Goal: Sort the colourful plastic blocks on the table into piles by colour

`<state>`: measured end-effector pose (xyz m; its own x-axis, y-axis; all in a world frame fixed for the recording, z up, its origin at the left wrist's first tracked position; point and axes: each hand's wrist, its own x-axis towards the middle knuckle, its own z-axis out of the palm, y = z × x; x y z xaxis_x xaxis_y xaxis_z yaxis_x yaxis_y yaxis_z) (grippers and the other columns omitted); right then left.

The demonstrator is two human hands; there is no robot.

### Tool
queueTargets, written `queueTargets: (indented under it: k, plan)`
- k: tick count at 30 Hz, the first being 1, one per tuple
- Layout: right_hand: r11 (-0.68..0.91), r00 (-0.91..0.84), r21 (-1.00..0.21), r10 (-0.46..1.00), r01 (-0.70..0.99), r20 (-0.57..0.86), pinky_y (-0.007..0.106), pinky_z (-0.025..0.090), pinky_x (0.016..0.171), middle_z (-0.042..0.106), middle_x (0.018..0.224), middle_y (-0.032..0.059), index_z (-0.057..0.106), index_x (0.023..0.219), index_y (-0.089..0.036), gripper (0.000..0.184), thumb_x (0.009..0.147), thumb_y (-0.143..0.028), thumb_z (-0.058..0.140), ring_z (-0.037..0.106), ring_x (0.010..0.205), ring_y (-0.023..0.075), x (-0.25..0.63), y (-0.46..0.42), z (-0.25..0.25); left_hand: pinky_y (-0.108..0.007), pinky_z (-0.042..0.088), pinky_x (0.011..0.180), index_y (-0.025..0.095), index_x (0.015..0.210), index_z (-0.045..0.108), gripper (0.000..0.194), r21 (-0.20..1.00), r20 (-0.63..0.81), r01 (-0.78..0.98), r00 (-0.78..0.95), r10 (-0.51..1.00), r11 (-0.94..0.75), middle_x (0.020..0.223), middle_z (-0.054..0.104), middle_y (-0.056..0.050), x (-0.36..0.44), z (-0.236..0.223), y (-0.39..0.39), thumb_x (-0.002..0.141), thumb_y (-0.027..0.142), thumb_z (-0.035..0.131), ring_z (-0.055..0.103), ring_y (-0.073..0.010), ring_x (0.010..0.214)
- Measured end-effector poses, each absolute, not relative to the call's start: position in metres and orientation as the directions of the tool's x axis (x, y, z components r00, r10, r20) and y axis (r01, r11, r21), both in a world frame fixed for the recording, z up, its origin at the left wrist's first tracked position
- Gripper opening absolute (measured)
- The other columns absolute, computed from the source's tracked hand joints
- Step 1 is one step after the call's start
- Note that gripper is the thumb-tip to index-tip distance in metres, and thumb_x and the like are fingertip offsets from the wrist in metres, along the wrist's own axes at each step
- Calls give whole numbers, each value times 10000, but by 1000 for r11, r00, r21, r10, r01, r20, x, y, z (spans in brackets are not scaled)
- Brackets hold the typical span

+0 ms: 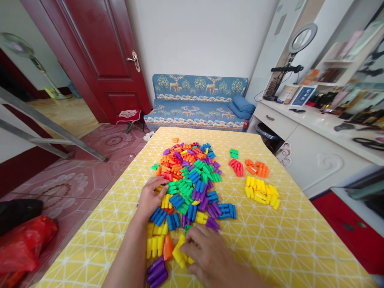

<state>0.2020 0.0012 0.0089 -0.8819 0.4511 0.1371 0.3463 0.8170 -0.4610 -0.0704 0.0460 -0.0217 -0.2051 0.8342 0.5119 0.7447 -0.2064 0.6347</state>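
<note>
A heap of plastic toy building blocks (pixel 184 186), shaped like joined tubes in several colours, spreads over the middle of the table. My left hand (pixel 151 197) rests at the heap's left side, its fingers curled down with the thumb close to them. Yellow shows beneath those fingertips, but what they hold is hidden. Close to me, my right hand (pixel 207 250) has its fingers bent round a yellow block (pixel 180 253). Left of that lie an orange block (pixel 168 248), another yellow block (pixel 155 247) and a purple block (pixel 157 273).
On the table's right side are separate groups: yellow blocks (pixel 261 192), orange blocks (pixel 257 168), red blocks (pixel 237 167) and a green block (pixel 234 153). A patterned yellow cloth (pixel 288 240) covers the table. Beyond stand a blue sofa (pixel 195 108) and a white dresser (pixel 318 148).
</note>
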Motion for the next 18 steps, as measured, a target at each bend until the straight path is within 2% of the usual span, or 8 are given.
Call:
queueTargets:
  k: [2,4,8,11,15,18]
  plan:
    - [820,-872,-426,472,382,127,369,401,821,559,1112,53,545,1208,-251,551,723,-357,783,490,1005,241,199,-3,3,-408,481,938,211,954,736,199,633,512,747,-207,834,-203,989,700,-77,-70,-21,46,859,319,600,617,-229,996]
    - [812,-855,-403,504,422,120,397,396,838,542,1156,69,492,1281,-256,653,710,-363,789,477,1020,261,195,-5,-1,-410,483,937,216,949,738,198,636,509,746,-212,834,-199,989,701,-76,-69,-19,46,856,321,598,620,-231,992]
    - [819,-850,-391,506,420,147,400,382,865,543,1181,68,498,1275,-269,550,768,-288,710,466,1042,256,190,-7,-6,-410,485,933,214,946,740,203,637,508,745,-212,835,-198,991,703,-78,-68,-19,46,855,325,596,625,-231,985]
    - [820,-855,-426,488,382,173,397,384,882,561,1137,65,509,1262,-262,514,770,-276,654,478,1022,245,190,-7,-9,-407,488,929,215,942,737,203,639,509,743,-216,833,-197,994,701,-77,-68,-19,47,855,334,598,625,-231,987]
    - [770,-828,-540,517,339,217,386,420,885,570,1093,75,553,1194,-218,479,723,-270,629,518,987,236,196,-6,0,-411,486,934,215,944,734,202,634,515,744,-201,833,-212,1000,696,-78,-70,-21,47,855,337,600,621,-232,993]
    - [665,-771,-669,600,332,214,344,450,889,587,1098,77,573,1153,-213,377,776,-202,559,553,1014,217,208,0,16,-409,487,935,211,948,733,207,631,516,746,-200,833,-212,1006,694,-79,-72,-23,48,854,342,603,623,-231,994]
